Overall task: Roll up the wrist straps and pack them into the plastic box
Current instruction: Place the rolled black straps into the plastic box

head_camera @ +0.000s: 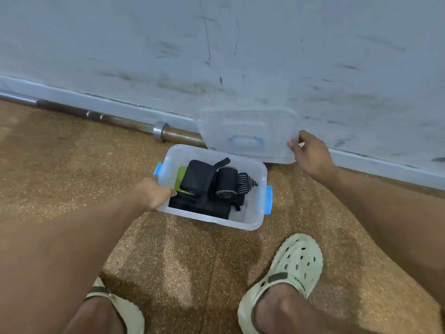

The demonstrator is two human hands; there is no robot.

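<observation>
A clear plastic box [250,220] with blue side latches sits on the floor near the wall. Inside lie several rolled black wrist straps [225,182], one striped roll and a bit of green. My left hand [156,191] grips the box's left rim, fingers curled over the edge into the box. My right hand [309,153] pinches the right edge of the translucent lid [245,131], which has a blue handle and stands tilted against the wall just behind the box.
A steel barbell [101,116] lies along the base of the grey scuffed wall [216,56]. My two feet in pale green clogs [284,273] stand on the brown speckled floor, in front of the box.
</observation>
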